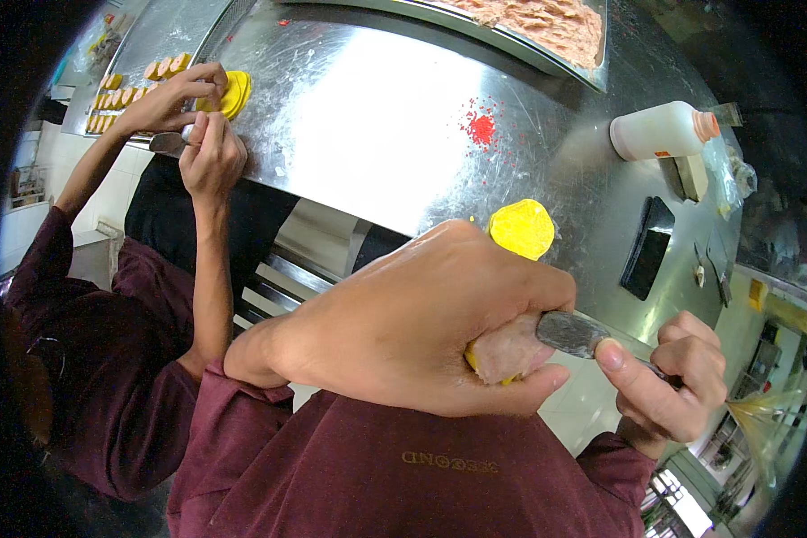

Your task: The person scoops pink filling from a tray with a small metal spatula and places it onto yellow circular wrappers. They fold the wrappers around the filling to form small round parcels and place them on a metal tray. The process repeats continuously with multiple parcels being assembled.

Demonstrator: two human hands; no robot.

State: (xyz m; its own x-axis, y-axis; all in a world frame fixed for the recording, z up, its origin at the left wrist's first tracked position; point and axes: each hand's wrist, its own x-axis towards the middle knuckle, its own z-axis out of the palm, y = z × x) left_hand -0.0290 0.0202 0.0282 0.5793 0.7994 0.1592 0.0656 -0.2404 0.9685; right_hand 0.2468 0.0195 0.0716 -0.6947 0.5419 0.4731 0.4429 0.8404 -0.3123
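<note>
**Filling pressed into a yellow wrapper at the steel table**

The person's left hand [421, 323] is cupped in the foreground, its fingers [520, 381] curled round a yellow wrapper [502, 359] loaded with pale pink filling; only a sliver of the yellow shows at the hand's lower edge. The right hand [672, 377] has its fingers clamped together on the handle of a flat metal spatula [572, 332], thumb stretched along it, and the blade lies on the filling. Both hands hang just off the near edge of the steel table [377, 117].

On the table just beyond the left hand lies a small stack of round yellow wrappers [522, 228]. Further back is a scatter of red specks [481, 128], and at the far edge a metal tray [547, 27] of the same pink paste. To the right stand a white bottle with an orange cap [663, 131], lying on its side, and a black flat thing [647, 247], perhaps a case; the rim bends it too much to tell.

At the left a co-worker in a maroon sleeve [54, 260] works with both hands [193, 117] on another yellow wrapper, beside rows of finished orange-yellow pieces [125, 90].
</note>
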